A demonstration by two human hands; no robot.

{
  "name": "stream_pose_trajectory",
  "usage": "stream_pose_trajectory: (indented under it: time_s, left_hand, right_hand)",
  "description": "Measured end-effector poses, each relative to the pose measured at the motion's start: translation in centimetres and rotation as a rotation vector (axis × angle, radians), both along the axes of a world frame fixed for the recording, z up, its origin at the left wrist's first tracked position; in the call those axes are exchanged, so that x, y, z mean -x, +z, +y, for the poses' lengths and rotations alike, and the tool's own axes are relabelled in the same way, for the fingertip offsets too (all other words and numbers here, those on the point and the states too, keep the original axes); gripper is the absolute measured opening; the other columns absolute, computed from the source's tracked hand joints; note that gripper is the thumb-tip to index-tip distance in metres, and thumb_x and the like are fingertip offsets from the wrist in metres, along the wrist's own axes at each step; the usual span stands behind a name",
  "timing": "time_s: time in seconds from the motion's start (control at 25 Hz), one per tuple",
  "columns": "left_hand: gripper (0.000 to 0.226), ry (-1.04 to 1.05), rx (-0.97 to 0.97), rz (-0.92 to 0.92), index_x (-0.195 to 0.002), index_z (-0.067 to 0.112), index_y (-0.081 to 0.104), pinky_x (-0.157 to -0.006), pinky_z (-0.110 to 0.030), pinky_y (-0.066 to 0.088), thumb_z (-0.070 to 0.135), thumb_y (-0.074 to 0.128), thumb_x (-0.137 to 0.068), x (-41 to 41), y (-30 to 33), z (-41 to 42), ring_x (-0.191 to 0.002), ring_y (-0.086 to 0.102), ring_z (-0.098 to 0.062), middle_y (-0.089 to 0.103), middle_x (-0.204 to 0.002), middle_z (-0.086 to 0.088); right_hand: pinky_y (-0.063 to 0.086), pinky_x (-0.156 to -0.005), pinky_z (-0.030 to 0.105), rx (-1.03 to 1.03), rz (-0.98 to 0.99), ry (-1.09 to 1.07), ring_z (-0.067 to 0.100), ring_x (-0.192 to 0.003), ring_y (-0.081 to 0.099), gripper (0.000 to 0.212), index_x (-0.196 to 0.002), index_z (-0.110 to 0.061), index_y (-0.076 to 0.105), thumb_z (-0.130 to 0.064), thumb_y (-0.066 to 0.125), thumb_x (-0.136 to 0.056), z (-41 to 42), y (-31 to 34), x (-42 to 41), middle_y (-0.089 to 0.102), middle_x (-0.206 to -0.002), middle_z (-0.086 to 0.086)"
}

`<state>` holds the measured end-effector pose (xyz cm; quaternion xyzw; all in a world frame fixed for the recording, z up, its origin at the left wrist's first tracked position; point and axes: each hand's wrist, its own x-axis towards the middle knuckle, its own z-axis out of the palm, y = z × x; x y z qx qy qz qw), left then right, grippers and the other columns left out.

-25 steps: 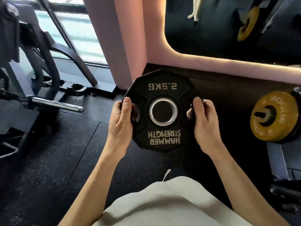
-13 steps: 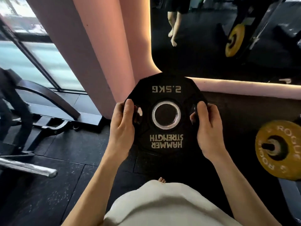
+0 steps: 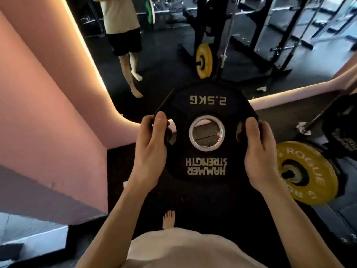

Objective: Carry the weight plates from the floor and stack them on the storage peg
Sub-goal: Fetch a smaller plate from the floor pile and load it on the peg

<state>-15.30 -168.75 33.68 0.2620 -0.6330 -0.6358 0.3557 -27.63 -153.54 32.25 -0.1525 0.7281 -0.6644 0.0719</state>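
Head cam, looking down past outstretched forearms. Left hand (image 3: 149,151) wrapped round the left edge of a black rubber 2.5 kg weight plate with a steel-ringed centre hole (image 3: 206,161), thumb laid flat on the face, fingers tucked behind through the grip slot. Right hand (image 3: 258,153) mirrored on the right edge, same clamp, thumb up front. Both arms roughly straight out, wrists level. Plate held in mid-air, clear of the dark rubber gym floor (image 3: 193,206), face tilted toward the camera, lettering upside down: "2.5KG" at the top edge, "HAMMER STRENGTH" at the bottom. Hole axis pointing forward and slightly down. Off to the right, well apart, a yellow Rogue bumper plate (image 3: 309,175) sitting on a storage peg (image 3: 288,174). Mirror (image 3: 173,55) ahead, pink wall (image 3: 48,103) on the left.
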Motion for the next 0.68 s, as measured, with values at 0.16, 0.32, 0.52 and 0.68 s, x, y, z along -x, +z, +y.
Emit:
stream_pose_trajectory:
  time_s: [0.16, 0.32, 0.52, 0.68]
  left_hand:
    - [0.027, -0.252, -0.001, -0.001, -0.085, 0.024, 0.056, -0.073, -0.035, 0.051, 0.044, 0.044, -0.099, 9.2, 2.1, -5.8, -0.075, 0.058, -0.009, 0.059, -0.076, 0.009]
    - [0.029, -0.475, 0.011, 0.071, -0.083, 0.021, 0.056, -0.067, -0.026, 0.048, 0.042, 0.045, -0.099, 18.0, 4.5, -6.6, -0.072, 0.055, -0.008, 0.056, -0.074, 0.008]
    - [0.028, -0.724, 0.015, 0.156, -0.085, 0.019, 0.056, -0.066, -0.022, 0.048, 0.041, 0.046, -0.1, 28.5, 7.7, -2.7, -0.07, 0.056, -0.003, 0.057, -0.071, 0.012]
    - [0.031, -0.844, 0.024, 0.247, -0.085, 0.022, 0.06, -0.072, -0.032, 0.05, 0.046, 0.047, -0.099, 35.8, 11.2, 2.1, -0.072, 0.059, -0.004, 0.061, -0.072, 0.012]
  right_hand:
    - [0.048, -0.079, 0.032, 0.038, 0.049, -0.264, 0.008, -0.087, 0.059, 0.024, -0.091, -0.031, 0.057, -0.05, 0.046, -0.098, -3.1, 2.1, 5.2, 0.062, -0.091, -0.007]
    - [0.05, -0.081, 0.035, 0.024, 0.109, -0.53, 0.011, -0.089, 0.061, 0.03, -0.089, -0.033, 0.057, -0.06, 0.046, -0.09, -2.6, 4.8, 9.7, 0.064, -0.092, -0.007]
    - [0.051, -0.086, 0.04, 0.043, 0.212, -0.784, 0.014, -0.092, 0.061, 0.026, -0.09, -0.028, 0.058, -0.05, 0.047, -0.098, 1.6, 8.2, 14.8, 0.065, -0.095, 0.001]
    - [0.051, -0.079, 0.033, 0.083, 0.326, -0.881, 0.012, -0.087, 0.065, 0.022, -0.088, -0.031, 0.058, -0.046, 0.047, -0.1, 6.1, 11.7, 19.5, 0.067, -0.086, -0.009]
